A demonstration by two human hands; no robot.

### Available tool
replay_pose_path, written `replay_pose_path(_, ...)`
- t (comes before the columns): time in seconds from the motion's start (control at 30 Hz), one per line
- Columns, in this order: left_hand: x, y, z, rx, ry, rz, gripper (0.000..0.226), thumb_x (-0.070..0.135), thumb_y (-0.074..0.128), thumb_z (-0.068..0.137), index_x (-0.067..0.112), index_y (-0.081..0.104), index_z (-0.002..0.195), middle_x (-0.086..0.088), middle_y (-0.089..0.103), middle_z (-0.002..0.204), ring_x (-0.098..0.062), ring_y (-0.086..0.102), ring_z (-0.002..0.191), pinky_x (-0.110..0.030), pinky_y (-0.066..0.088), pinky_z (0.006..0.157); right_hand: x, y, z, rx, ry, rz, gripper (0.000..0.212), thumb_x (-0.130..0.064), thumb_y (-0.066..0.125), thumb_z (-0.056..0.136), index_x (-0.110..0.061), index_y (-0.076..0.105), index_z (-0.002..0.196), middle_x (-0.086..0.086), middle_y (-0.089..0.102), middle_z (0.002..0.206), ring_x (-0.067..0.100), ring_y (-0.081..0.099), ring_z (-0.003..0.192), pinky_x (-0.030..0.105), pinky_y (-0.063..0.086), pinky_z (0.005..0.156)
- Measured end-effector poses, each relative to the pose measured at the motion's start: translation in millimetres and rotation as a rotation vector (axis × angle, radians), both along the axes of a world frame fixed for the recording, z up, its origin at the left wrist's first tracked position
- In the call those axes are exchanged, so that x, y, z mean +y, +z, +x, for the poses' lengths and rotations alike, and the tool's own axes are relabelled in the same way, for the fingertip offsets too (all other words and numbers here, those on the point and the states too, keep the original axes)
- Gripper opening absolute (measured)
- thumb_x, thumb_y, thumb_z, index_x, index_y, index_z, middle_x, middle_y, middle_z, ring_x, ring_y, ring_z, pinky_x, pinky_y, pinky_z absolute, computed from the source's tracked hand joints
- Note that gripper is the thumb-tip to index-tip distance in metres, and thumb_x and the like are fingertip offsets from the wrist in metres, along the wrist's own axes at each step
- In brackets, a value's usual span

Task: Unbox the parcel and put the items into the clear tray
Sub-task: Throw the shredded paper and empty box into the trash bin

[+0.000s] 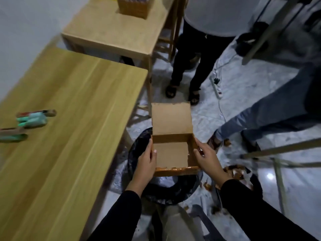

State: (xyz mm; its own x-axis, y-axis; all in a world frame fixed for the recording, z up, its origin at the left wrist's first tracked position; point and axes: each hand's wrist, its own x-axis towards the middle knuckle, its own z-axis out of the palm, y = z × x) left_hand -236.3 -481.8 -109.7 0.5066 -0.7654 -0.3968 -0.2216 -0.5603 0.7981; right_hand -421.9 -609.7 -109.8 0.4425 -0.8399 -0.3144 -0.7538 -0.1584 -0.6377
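Note:
An open brown cardboard parcel box (171, 153) hangs over a black-lined bin (166, 188) beside the table. Its lid flap stands up at the far side and nothing shows inside. My left hand (145, 162) grips the box's left wall, thumb over the rim. My right hand (207, 159) grips the right wall, with its thumb inside the box. Brown tape clings to the near edge. Packaged items in green and red (33, 119) lie on the wooden table (73, 122) at the far left; another (12, 134) lies nearer the edge. No clear tray is in view.
A second wooden table (119, 33) with a woven basket (132, 6) stands behind. Two people stand close by on the right, their legs (189, 66) near the box. A power strip (217, 87) and cable lie on the floor. Tape scraps fill another bin (239, 173).

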Motion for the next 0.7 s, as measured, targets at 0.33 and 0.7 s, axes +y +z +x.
replay_pose_path(0.33, 4, -62, -10, -0.127, -0.157, 0.253, 0.048, 0.027, 0.035, 0.100, 0.011, 0.027, 0.145, -0.007, 0.021, 0.156, -0.020, 0.014, 0.145, -0.032, 0.018, 0.116, 22, -50, 1, 0.120, 0.073, 0.201, 0.046, -0.025, 0.041, 0.098, -0.012, 0.033, 0.141, 0.010, 0.039, 0.144, 0.026, 0.039, 0.130, 0.033, 0.033, 0.105)
replay_pose_path(0.7, -12, 34, 24, -0.290, -0.150, -0.020, 0.047, 0.027, 0.035, 0.100, 0.013, 0.029, 0.145, -0.002, 0.021, 0.156, -0.015, 0.011, 0.145, -0.026, 0.012, 0.115, 11, 57, 66, -0.015, 0.129, -0.002, 0.053, -0.025, 0.044, 0.097, -0.012, 0.024, 0.144, 0.008, 0.031, 0.150, 0.024, 0.029, 0.138, 0.033, 0.028, 0.110)
